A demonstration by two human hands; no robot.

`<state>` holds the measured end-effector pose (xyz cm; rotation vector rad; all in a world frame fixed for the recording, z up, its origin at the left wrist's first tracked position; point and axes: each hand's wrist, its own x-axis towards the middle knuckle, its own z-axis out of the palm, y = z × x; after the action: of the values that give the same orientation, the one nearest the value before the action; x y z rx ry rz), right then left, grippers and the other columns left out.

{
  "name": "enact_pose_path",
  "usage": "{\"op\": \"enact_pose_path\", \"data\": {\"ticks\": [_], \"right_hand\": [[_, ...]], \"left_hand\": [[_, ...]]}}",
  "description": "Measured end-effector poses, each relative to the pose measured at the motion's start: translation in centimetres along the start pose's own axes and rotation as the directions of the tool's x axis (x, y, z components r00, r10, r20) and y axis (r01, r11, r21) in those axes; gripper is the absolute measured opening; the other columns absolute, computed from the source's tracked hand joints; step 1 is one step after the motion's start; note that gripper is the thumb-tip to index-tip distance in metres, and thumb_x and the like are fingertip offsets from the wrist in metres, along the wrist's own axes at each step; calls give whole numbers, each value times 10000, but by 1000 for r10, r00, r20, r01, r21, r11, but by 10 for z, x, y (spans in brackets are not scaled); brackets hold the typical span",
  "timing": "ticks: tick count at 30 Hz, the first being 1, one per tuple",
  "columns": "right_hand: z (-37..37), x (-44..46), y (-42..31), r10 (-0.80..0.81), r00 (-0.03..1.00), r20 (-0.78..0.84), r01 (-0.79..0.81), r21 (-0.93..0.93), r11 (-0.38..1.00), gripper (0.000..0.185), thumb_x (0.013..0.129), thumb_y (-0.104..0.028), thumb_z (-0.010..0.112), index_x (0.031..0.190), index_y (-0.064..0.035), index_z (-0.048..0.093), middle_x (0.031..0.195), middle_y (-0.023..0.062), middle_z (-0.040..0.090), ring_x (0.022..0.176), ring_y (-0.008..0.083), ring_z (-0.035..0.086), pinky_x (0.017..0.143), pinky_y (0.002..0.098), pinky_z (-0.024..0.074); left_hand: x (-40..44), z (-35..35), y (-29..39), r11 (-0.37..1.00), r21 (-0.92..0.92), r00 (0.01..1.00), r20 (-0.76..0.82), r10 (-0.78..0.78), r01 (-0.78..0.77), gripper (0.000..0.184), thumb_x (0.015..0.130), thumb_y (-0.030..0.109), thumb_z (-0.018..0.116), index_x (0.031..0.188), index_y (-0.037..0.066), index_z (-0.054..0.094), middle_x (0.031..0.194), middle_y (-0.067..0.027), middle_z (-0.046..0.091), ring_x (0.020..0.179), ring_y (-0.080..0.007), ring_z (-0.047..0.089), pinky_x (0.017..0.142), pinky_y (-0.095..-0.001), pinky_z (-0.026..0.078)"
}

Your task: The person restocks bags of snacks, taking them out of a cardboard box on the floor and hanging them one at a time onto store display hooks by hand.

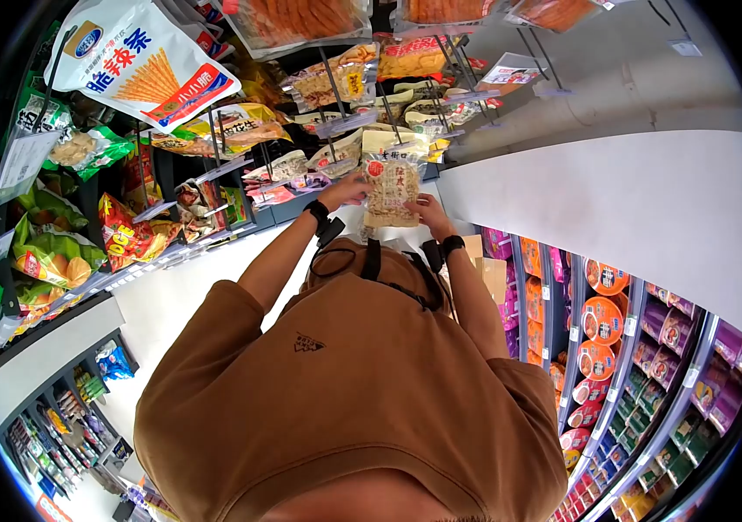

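Observation:
Both my hands hold a clear packet (391,193) with a red round mark and dark printed characters, upright in front of the hanging snack bags. My left hand (350,190) grips its left edge, fingers bent against it. At its lower right edge, my right hand (428,215) pinches the packet. Each wrist has a black band with a small device. Just behind the packet's top, a pale bag (380,142) hangs on the rack.
Snack bags hang on hooks, among them a large white bag (140,65) at the upper left. Shelves of orange tubs (601,320) stand on the right. A white panel (614,200) curves across the upper right. Cardboard (493,283) stands beside my right forearm.

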<state>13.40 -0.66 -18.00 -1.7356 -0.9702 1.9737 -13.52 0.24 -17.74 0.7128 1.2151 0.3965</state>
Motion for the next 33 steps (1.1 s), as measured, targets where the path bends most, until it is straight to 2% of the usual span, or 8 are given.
{"op": "enact_pose_path", "data": {"ticks": [10,12,18,21,24,27,30,33], "right_hand": [[1,20,-13,-1,1000,17,-1,77,997,711,733,-284,760,1264,-11,373,1133,107,566,989,194,576,845,341,455],[5,33,-18,-29,1000,2,29,120,992,687,725,-289,771,1229,-16,392,1096,101,566,942,188,589,795,344,477],[22,81,-27,-130,982,-134,146,116,982,631,719,-256,781,1171,-4,420,1016,90,562,877,184,595,735,337,493],[31,95,-32,-148,978,-150,167,126,978,646,723,-226,774,1192,21,405,1041,107,555,904,188,588,758,316,492],[39,96,-29,-204,956,-210,242,175,954,655,725,-211,771,1210,34,403,1036,116,560,927,191,579,797,310,477],[38,91,-16,-252,940,-230,282,109,953,672,741,-220,756,1248,37,399,1022,128,569,930,195,571,817,301,456],[36,90,-10,-193,970,-149,197,8,980,776,772,-259,723,1367,32,319,1029,121,584,928,191,564,818,290,439],[40,79,-19,-177,973,-147,180,7,984,760,773,-270,707,1349,58,336,1078,125,555,952,184,544,819,283,439]], "left_hand": [[5,4,3,995,-100,998,-56,7,-12,1014,737,467,716,1455,63,124,1331,-154,420,1160,-275,494,969,-372,405],[12,4,-2,981,-173,988,-138,63,-87,872,774,456,682,1415,53,250,1293,-135,462,1149,-235,504,992,-375,381],[11,9,8,917,-335,976,-110,189,-215,545,833,372,621,1249,50,480,1191,-82,537,1127,-193,506,960,-338,395],[39,-4,-12,928,-209,942,-203,267,-309,510,829,373,608,1222,61,516,1133,-70,575,1111,-195,506,933,-376,391],[26,-2,2,980,-138,965,-237,108,-144,544,819,395,602,1242,67,508,1133,-69,578,1127,-208,488,912,-436,376],[-16,18,33,979,-151,961,-261,92,-134,626,802,435,602,1291,69,465,1231,-73,521,1171,-232,456,951,-465,341],[21,3,-7,970,-197,960,-267,88,-144,709,774,455,631,1326,63,418,1317,-88,444,1208,-250,429,969,-451,342],[20,6,-10,966,-206,946,-312,89,-158,801,753,462,656,1366,39,361,1356,-114,399,1227,-260,414,984,-425,343]]}}
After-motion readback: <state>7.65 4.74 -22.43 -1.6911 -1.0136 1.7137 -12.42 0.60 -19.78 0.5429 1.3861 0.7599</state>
